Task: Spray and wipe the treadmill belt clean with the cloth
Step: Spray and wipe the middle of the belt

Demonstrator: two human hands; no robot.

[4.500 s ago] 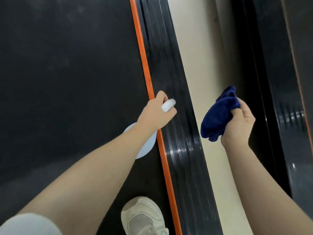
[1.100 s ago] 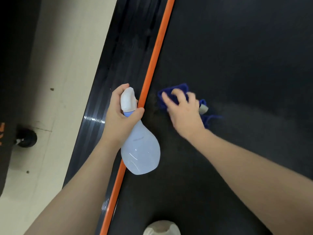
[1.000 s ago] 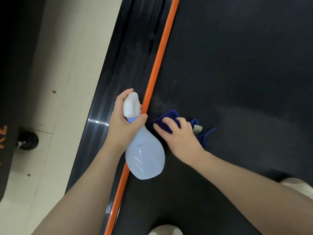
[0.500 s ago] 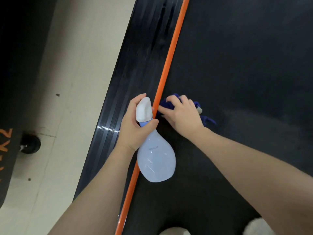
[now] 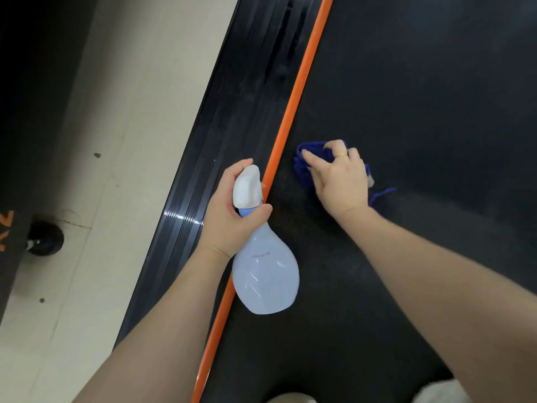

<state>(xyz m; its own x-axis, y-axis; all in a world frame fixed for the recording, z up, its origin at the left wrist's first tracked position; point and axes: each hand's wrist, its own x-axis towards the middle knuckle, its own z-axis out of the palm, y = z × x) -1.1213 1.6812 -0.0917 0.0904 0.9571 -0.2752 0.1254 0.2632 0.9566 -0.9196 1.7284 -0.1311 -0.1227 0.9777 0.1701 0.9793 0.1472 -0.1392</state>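
The black treadmill belt (image 5: pixel 421 91) fills the right of the view, edged on its left by an orange strip (image 5: pixel 293 103). My right hand (image 5: pixel 338 177) presses a dark blue cloth (image 5: pixel 315 151) flat on the belt just right of the strip; most of the cloth is hidden under the hand. My left hand (image 5: pixel 232 213) grips the neck of a pale translucent spray bottle (image 5: pixel 264 274) with a white nozzle, held above the orange strip with its body hanging toward me.
A glossy black ribbed side rail (image 5: pixel 220 146) runs left of the orange strip. Beyond it lies beige floor (image 5: pixel 110 141), then a dark machine with a black wheel (image 5: pixel 46 238) at the far left. Shoe tips (image 5: pixel 438 392) show at the bottom edge.
My right hand slid the cloth up and to the right, away from the orange strip. The left hand keeps its hold on the bottle, almost unmoved.
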